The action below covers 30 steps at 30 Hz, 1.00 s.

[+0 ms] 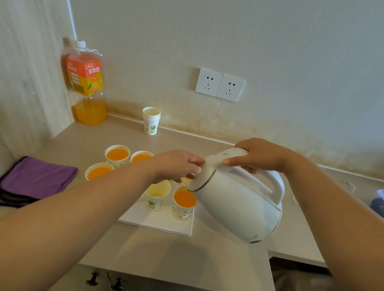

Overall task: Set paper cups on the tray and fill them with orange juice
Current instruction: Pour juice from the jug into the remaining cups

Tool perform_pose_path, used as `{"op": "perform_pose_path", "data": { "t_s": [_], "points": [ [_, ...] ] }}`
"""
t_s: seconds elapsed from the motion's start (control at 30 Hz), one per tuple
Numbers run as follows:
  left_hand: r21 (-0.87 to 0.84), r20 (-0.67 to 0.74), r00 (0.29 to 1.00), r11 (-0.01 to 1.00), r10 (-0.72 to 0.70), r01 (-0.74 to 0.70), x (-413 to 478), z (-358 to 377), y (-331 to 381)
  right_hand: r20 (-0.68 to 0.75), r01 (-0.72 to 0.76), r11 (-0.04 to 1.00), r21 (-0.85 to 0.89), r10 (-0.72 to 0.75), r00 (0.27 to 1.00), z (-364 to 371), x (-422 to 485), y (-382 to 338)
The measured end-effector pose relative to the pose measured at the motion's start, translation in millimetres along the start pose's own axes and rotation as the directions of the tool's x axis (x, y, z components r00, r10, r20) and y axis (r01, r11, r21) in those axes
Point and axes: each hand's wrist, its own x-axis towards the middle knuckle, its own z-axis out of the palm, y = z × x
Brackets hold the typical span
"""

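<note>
Paper cups (117,156) cluster below the two hands, the nearest two on the white tray (156,223). The right hand (259,157) grips the tilted kettle (239,207) by its handle; the left hand (177,165) pinches the lid (215,163) at the spout end. Directly beneath that pinch, the full cup (181,210) brims with orange juice; just left of it, the near-empty cup (157,201) holds only a little. Beyond the left hand, three more are full.

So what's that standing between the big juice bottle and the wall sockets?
A stack of spare paper cups, on the counter, right of the juice bottle and lower than the sockets. The head camera shows it.
</note>
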Motion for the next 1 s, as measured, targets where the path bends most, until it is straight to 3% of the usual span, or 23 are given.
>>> {"op": "perform_pose_path", "data": {
  "t_s": [0.37, 0.5, 1.0],
  "points": [
    [-0.076, -0.091, 0.994, 0.995, 0.06, -0.067, 1.0, 0.7, 16.1, -0.199, 0.039, 0.93, 0.366, 0.037, 0.979, 4.0, -17.5, 36.3],
    [-0.093, -0.129, 0.986, 0.988, 0.107, -0.119, -3.8, -3.9, 22.0, -0.205, 0.094, 0.891, 0.444, -0.001, 0.979, -6.1, -18.6, 26.8],
    [-0.142, -0.18, 0.977, 0.98, 0.116, -0.142, -26.2, -32.9, 4.4, -0.167, 0.111, 0.921, 0.373, -0.051, 0.985, -11.1, -2.2, -29.2]
  ]
}}
